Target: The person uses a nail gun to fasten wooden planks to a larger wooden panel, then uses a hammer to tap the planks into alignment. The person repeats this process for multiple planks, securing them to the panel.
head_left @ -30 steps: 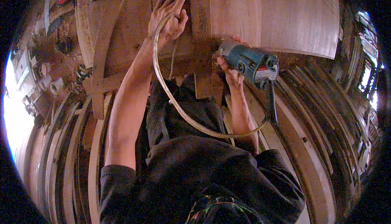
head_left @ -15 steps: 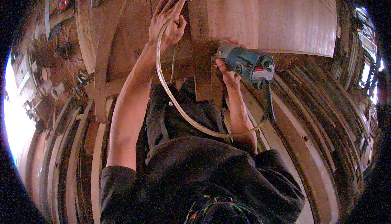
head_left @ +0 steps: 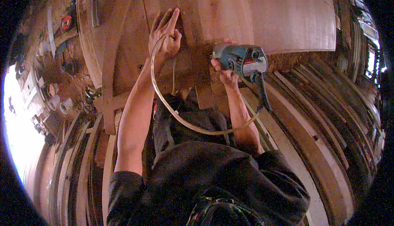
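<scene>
My right hand [head_left: 227,77] grips a blue corded power tool [head_left: 241,58], which looks like a compact trim router, over the wooden surface. Its pale cord [head_left: 180,118] hangs in a wide loop to my left hand [head_left: 163,42], passes over it, and drops again behind the wrist. The left hand is open, its fingers stretched out over the brown boards [head_left: 193,28], the cord lying at its thumb. The tool's working end and most of the right fingers are hidden behind its body.
A broad wooden panel [head_left: 295,18] extends to the right. Curved strips [head_left: 107,74] stand at left, near a red tape measure [head_left: 66,22]. Stacked long timbers [head_left: 324,111] line the right side; more planks [head_left: 78,164] lie at lower left. White cups or rolls [head_left: 65,106] sit at far left.
The whole view has tilted slightly, with things on the left now lower in the picture. Both hands keep the same pose, and the right one still grips the tool.
</scene>
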A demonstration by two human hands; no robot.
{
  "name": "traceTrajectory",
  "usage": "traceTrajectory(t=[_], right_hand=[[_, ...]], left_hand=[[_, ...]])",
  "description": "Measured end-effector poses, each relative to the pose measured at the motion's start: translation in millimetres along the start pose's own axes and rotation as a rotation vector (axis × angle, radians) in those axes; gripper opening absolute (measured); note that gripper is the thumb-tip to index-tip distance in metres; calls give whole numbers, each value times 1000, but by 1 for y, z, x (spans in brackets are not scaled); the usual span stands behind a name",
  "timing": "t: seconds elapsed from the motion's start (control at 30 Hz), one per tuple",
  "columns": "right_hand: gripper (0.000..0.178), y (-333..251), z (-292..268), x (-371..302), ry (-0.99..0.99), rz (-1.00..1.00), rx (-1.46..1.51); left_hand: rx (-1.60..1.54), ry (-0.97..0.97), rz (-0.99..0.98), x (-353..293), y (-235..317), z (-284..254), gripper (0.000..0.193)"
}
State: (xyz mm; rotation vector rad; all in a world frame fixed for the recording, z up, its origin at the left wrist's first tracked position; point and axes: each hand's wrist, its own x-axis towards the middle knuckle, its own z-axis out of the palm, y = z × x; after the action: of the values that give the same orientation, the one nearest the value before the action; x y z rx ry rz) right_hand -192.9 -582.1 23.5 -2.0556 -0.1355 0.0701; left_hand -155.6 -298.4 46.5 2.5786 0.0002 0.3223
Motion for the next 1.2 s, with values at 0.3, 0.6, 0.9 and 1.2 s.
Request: traceTrajectory(t=[0.3,0.6,0.9,1.2], right_hand=[[62,-8,9,14,6,-90,-39],[61,-20,22,39,30,-186,-56],[55,-24,29,60,88,-307,-136],[53,-34,33,74,83,-176,95]], left_hand=[[-4,42,44,-1,0,-8,74],[23,17,93,-5,1,-17,71],[-138,37,131,-7,13,-35,66],[-111,-12,47,-19,16,-30,68]])
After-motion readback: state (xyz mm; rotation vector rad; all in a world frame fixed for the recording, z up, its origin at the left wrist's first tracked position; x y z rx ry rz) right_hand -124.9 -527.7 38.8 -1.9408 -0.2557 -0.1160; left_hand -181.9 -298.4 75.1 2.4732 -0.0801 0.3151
